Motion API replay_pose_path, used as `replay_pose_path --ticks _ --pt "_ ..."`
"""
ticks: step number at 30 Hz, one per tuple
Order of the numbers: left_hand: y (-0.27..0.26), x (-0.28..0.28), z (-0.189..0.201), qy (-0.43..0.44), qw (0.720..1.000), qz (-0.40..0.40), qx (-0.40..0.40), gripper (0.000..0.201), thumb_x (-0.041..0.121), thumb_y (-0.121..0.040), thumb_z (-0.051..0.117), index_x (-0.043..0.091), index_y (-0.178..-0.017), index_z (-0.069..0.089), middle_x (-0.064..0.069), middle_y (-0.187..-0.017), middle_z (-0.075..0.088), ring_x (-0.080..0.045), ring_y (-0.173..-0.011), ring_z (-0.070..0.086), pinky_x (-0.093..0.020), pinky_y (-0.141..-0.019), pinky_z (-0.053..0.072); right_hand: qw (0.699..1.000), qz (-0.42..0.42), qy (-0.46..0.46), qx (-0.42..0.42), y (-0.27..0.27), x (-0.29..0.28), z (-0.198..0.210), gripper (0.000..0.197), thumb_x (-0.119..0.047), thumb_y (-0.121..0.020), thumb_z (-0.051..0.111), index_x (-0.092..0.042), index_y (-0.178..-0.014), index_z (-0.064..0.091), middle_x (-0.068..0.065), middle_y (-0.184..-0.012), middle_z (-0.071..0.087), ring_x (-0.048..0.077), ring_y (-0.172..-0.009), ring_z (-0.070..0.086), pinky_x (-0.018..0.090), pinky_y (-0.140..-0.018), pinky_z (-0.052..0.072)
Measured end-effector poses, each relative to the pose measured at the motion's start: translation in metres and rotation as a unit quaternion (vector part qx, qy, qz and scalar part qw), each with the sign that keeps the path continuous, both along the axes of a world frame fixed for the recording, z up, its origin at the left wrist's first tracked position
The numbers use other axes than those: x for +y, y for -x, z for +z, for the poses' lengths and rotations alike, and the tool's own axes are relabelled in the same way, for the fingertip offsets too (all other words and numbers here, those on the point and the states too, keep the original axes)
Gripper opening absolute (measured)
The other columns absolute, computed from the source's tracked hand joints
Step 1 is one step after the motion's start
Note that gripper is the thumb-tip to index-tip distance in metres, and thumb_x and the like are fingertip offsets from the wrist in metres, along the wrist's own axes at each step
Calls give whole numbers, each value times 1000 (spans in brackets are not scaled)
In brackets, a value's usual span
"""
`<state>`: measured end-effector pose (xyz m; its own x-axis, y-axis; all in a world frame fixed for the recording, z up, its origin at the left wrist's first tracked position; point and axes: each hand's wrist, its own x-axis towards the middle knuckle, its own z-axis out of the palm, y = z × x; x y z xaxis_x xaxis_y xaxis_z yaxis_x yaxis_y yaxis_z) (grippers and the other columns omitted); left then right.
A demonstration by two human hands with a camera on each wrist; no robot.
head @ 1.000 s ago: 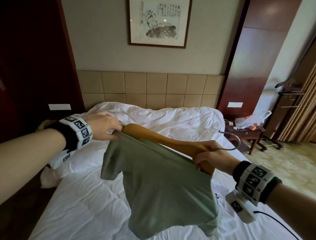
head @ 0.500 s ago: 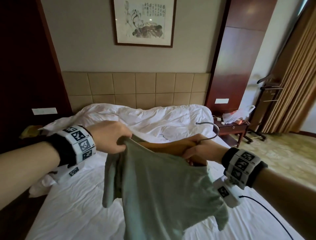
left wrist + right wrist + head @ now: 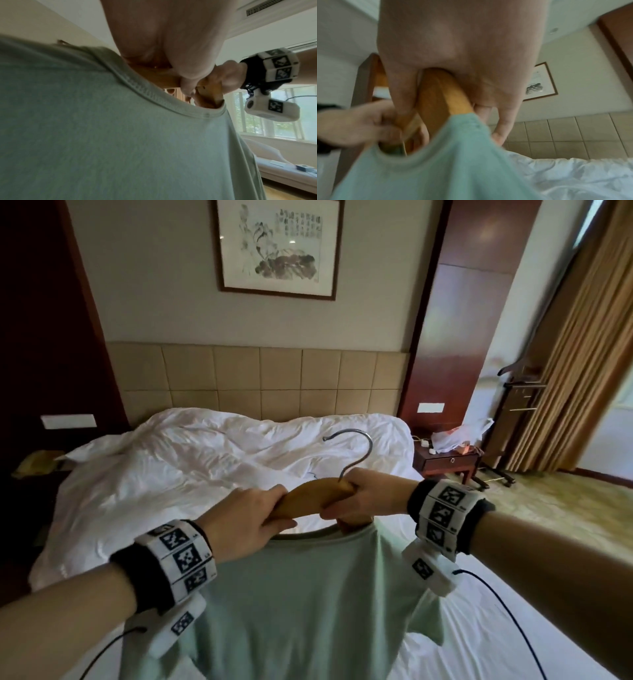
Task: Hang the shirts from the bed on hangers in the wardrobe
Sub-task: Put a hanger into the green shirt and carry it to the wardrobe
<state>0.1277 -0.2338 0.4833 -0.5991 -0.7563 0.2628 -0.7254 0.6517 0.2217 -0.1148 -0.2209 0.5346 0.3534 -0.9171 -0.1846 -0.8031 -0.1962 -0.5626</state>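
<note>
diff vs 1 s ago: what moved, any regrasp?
The left hand let go of the shirt's shoulder and moved in to grip the wooden hanger near the middle, beside the right hand. The hanger swung upright, hook on top, and the green shirt now hangs from it. Unchanged: right hand's grip at the hook base, white bed.

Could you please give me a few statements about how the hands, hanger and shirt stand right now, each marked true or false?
1. Both hands grip the curved wooden hanger. True.
2. The pale green T-shirt lies flat on the white bed. False: it hangs from the hanger.
3. The hanger's metal hook points up, free of any rail. True.
4. The left hand holds the hook. False: it grips the wooden bar; the right hand is nearest the hook.
5. The neckline sits below the hanger's middle. True.
</note>
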Motion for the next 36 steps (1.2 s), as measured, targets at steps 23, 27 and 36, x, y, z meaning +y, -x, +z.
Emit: replay_pose_path --ticks 23,27,36 --pt "-207 212 2 -15 856 513 -63 42 61 -95 37 28 -121 41 4 -100 65 -21 -91 67 -42 -81 52 894 420 153 39 -237 -7 -34 32 -36 -96 64 -35 -73 41 -11 -74 49 7 -68 46 16 -62 33" --pt "-262 290 13 -13 813 580 -50 42 60 -95 36 27 -121 39 4 -98 63 -22 -89 67 -42 -78 53 863 481 154 15 -326 47 -18 26 -34 -97 63 -33 -76 47 -3 -78 58 4 -67 48 20 -65 37" --pt "-399 529 16 23 699 709 -83 53 63 -94 34 21 -125 42 -7 -108 67 -30 -95 67 -39 -77 52 776 611 158 -14 -542 238 0 17 -38 -96 63 -30 -82 57 -10 -78 59 4 -71 57 13 -59 37"
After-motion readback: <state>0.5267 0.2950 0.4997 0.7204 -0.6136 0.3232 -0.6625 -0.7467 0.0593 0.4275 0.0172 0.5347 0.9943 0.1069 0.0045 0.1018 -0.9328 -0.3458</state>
